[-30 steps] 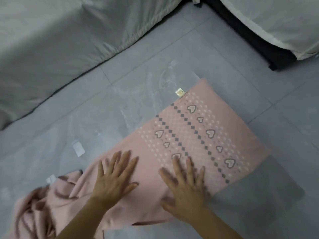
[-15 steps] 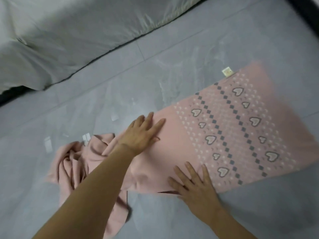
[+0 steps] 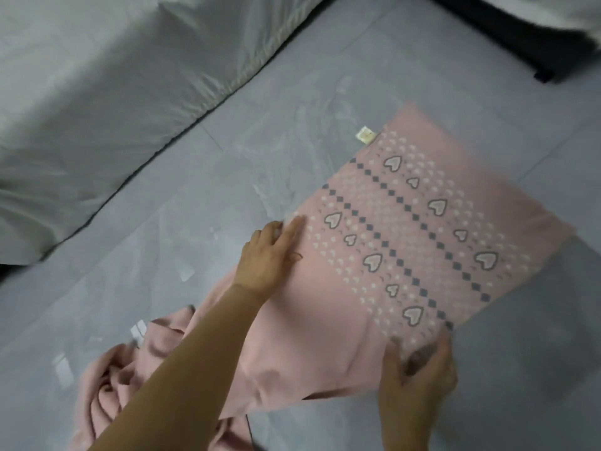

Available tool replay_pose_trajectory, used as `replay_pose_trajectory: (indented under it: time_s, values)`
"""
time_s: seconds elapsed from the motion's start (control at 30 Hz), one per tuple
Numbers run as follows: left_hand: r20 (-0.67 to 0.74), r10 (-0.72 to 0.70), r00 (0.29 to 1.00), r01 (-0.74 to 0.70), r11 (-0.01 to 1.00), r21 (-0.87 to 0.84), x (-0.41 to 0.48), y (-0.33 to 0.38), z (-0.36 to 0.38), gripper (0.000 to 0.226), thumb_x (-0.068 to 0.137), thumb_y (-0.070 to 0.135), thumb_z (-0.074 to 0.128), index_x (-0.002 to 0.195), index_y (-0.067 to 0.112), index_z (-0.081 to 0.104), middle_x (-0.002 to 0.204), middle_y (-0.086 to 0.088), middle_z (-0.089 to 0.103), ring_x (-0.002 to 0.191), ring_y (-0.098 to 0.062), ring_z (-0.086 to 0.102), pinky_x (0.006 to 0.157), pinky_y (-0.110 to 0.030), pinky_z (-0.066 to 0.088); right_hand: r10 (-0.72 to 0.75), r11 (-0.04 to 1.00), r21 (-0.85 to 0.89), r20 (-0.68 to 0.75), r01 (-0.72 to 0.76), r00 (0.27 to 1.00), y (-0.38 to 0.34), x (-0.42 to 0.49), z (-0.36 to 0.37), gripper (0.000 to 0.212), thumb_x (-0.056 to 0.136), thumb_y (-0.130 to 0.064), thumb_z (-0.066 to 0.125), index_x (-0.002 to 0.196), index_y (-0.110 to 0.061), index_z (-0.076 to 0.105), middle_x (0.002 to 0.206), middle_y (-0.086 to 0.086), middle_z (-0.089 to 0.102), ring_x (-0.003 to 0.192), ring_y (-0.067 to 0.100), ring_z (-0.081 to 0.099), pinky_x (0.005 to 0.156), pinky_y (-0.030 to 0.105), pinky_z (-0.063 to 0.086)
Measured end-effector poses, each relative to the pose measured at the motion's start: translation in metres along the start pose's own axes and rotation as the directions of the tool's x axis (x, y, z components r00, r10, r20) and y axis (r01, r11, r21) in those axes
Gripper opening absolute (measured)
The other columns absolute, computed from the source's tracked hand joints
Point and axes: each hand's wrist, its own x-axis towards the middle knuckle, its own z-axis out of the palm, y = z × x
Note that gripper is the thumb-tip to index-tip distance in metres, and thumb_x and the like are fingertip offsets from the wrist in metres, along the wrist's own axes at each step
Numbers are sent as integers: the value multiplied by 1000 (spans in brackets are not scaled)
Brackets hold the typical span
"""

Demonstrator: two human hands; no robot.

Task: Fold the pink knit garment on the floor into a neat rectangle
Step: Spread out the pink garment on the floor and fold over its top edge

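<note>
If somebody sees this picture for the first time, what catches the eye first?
The pink knit garment with grey diamonds and hearts lies on the floor at centre right. The left hand lies flat on its far edge, the right hand grips its near edge. Its plain end bunches at lower left.

No legible text anywhere — the small tag [image 3: 366, 136] on the pink garment [image 3: 325, 320] too blurred.
</note>
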Motion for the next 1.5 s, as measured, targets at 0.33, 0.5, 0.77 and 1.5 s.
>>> replay_pose_trajectory:
  time_s: [0.33, 0.5, 0.77, 1.5]
  values:
    - [128, 169, 977, -141, 969, -203, 31, -5, -13, 72, 85, 23, 60, 132, 58, 18, 101, -7, 56, 89, -24, 54, 82, -30, 42, 60, 982, -181, 45, -51, 997, 12, -14, 12, 71, 86, -19, 57, 145, -36, 22, 90, 17, 67, 68, 36, 63, 59, 41, 50]
    - [140, 203, 969, -177, 969, -173, 36, -8, -18, 32, 89, 18, 55, 120, 21, 63, 83, 0, 49, 79, -26, 56, 78, -30, 46, -74, 976, -210, -44, 63, 996, 22, -11, 17, 42, 81, -14, 37, 106, -14, 70, 77, 17, 57, 61, 42, 56, 63, 46, 49]
    - [-32, 278, 960, -280, 956, -84, 85, 40, -32, 34, 87, 18, 53, 120, 12, 60, 91, -12, 53, 77, -34, 57, 73, -41, 52, -131, 989, -98, -193, 113, 972, 23, 57, -6, 45, 81, -8, 33, 110, -7, 68, 77, 21, 48, 65, 40, 53, 67, 35, 39]
    - [93, -52, 994, 60, 995, -80, 118, 76, -29, 80, 82, 37, 65, 145, 19, 20, 128, -14, 46, 117, -35, 43, 94, -48, 41, 18, 968, -247, -110, -45, 994, 3, 117, -20, 59, 85, -41, 51, 137, -18, 35, 108, 12, 66, 94, 31, 62, 93, 44, 36]
